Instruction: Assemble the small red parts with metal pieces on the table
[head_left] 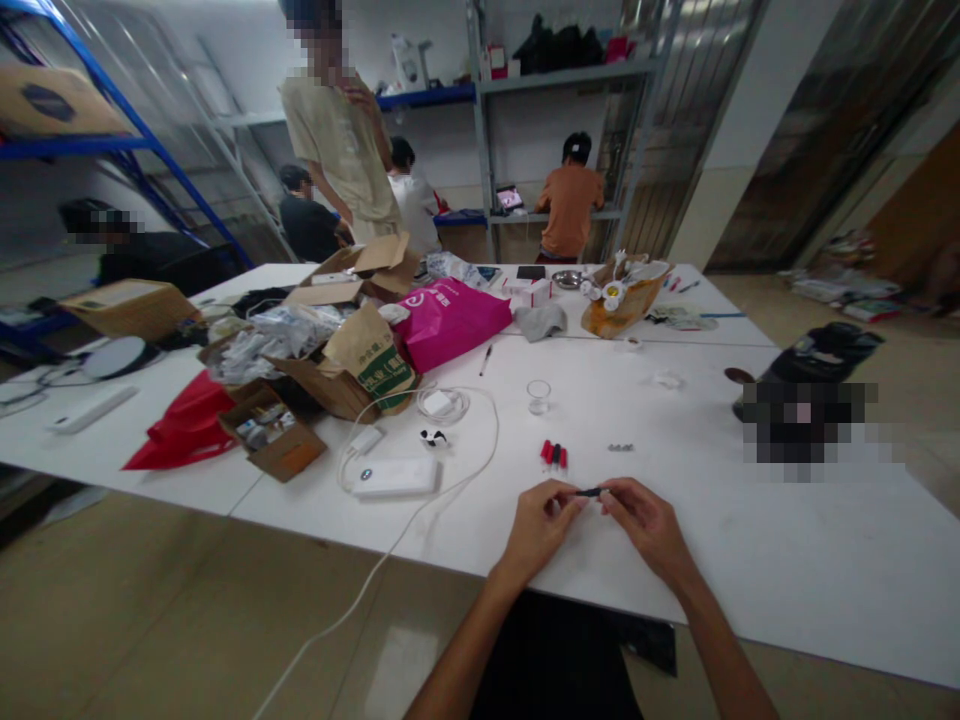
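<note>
Between the fingertips of my left hand and my right hand is a short black rod-shaped piece, held level just above the white table. Each hand pinches one end, and its exact kind is too small to tell. Just beyond my left hand lie several small red and black tube-like pieces side by side. A row of small silvery pieces sits past my right hand. Farther off stands a clear glass cup.
Left of my hands are a white power bank, a looped white cable running off the table edge, and white earbuds. Boxes and a magenta bag crowd the far left. A black cap lies right. Several people are beyond.
</note>
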